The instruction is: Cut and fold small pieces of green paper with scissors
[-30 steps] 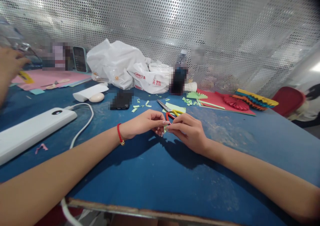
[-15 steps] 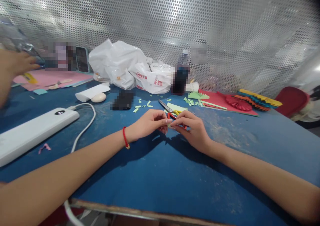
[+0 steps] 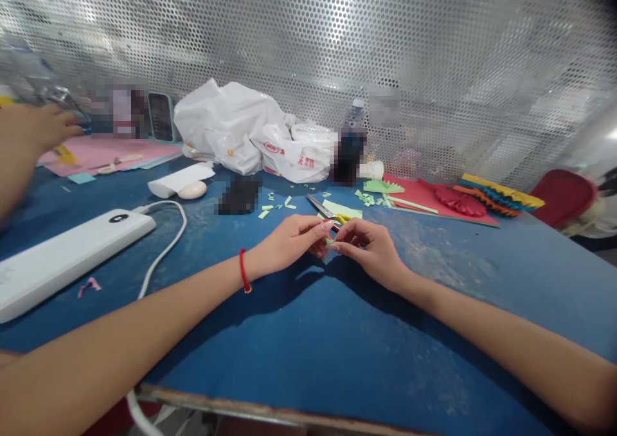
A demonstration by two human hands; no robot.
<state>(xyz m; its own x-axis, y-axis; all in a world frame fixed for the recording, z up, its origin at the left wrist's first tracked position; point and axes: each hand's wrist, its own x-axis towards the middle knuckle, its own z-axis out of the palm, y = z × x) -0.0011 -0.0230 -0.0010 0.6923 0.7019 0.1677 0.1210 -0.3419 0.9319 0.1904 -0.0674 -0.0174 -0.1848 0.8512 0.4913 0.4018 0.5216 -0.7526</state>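
Between the fingertips of both hands is a small piece of green paper [image 3: 330, 240], mostly hidden. My left hand [image 3: 301, 238], with a red bracelet [image 3: 243, 271] at the wrist, pinches it from the left. From the right my right hand [image 3: 369, 246] pinches it between thumb and forefinger. Just behind the hands lie scissors [image 3: 319, 205] with red and yellow handles, partly covered by my fingers. They rest against a light green paper sheet [image 3: 343, 209]. Green paper scraps [image 3: 289, 202] are scattered beyond on the blue table [image 3: 299, 346].
A white power bank [image 3: 72, 259] with a white cable [image 3: 161, 253] lies at left. Another person's hand [image 3: 38, 127] is over pink paper [image 3: 106, 150]. White plastic bags [image 3: 231, 124] stand at the back. Folded paper fans [image 3: 460, 200] lie on red paper [image 3: 414, 198] at right.
My right forefinger has curled back a little from the green paper, while the thumb stays at it. The other person's hand at left has shifted slightly. The view has moved a little.
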